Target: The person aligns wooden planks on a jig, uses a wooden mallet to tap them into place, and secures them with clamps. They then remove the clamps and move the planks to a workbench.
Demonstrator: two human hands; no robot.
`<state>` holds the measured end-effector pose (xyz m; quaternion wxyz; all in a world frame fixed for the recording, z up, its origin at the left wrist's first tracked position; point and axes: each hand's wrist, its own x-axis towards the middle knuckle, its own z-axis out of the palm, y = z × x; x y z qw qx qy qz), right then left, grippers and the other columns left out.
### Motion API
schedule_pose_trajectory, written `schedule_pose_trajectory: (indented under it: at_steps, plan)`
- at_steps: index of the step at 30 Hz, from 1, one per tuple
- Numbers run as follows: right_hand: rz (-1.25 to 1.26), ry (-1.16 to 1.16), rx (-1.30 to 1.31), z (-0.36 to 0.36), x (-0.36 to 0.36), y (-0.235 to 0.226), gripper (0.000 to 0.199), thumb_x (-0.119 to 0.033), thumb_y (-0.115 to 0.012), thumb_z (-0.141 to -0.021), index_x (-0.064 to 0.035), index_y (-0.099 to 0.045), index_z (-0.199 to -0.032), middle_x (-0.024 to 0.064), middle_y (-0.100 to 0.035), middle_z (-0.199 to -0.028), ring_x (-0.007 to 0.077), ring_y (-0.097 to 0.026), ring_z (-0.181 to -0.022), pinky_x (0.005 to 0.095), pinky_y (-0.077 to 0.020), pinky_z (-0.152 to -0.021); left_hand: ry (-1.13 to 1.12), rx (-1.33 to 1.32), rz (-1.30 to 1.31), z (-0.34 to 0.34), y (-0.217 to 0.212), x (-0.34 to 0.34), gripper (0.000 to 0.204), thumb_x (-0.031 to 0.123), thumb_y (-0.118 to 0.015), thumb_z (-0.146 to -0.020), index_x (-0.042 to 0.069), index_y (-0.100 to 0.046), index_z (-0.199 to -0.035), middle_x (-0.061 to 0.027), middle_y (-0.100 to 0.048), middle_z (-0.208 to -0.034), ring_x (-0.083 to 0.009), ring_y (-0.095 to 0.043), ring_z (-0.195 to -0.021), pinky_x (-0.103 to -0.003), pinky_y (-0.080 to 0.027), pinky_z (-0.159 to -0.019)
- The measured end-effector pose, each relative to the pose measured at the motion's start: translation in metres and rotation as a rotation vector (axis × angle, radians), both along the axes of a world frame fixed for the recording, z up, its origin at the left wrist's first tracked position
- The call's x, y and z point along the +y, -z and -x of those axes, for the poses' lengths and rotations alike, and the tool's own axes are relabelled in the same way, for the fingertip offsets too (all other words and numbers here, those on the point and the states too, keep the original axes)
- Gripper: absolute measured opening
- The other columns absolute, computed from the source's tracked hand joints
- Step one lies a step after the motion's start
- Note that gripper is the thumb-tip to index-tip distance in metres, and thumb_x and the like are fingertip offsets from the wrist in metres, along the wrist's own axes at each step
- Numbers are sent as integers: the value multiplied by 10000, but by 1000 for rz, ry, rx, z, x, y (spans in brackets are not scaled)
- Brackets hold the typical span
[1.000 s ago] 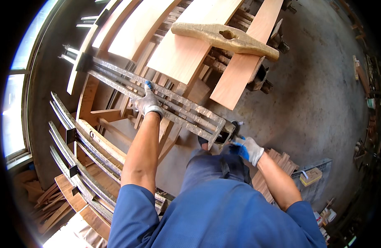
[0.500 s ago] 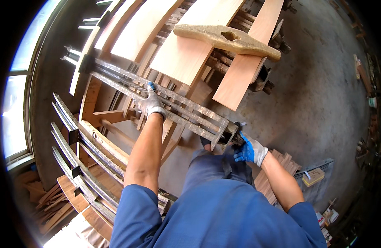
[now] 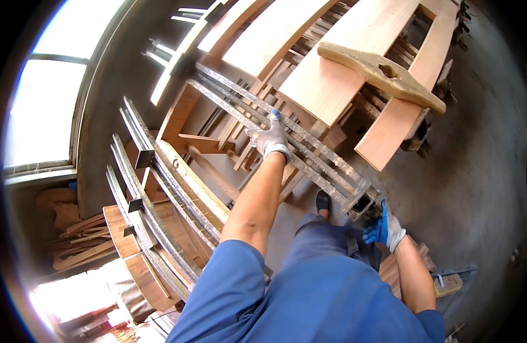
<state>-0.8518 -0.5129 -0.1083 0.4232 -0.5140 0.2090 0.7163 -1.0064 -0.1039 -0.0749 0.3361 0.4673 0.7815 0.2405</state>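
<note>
A long metal bar clamp with parallel steel bars slants across the middle, from the rack at upper left down to my right side. My left hand, in a grey glove with blue fingertips, is wrapped round its bars near mid-length. At the near end, my right hand closes round the clamp's dark end part, its blue glove palm turned inward; some of its fingertips are hidden. Beyond the clamp lie pale wide boards, and a shaped wooden piece with a hole rests across them.
More bar clamps lean at left beside a wooden beam. A window is in the left wall, with scrap wood below it. Wood strips and a yellowish box are on the floor at right.
The view has swung, so everything sits further right and mostly lower in the picture. Both hands keep their places on the bar clamp, and its far end stays by the rack.
</note>
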Motion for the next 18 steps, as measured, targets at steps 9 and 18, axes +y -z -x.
schedule_pose_trajectory:
  at_steps: [9, 18]
  plan:
    - [-250, 97, -301, 12, -1, 3, 305, -342, -690, -968, -75, -673, -1114, 119, -691, -903, 321, -699, -830, 450, -586, -793, -37, 9, 17, -6, -17, -4, 1206, 559, -799, -836, -94, -136, -1602, -284, -312, -1634, -378, -315, -1525, -396, -280, -1253]
    - [-160, -332, -909, 10, -11, 1, 593, -530, -730, -914, -4, -665, -1181, 202, -733, -1070, 375, -712, -846, 432, -582, -732, 18, 56, 60, 1, -3, 5, 1249, 644, -763, -827, -49, -97, -1625, -295, -288, -1640, -425, -300, -1520, -409, -256, -1264]
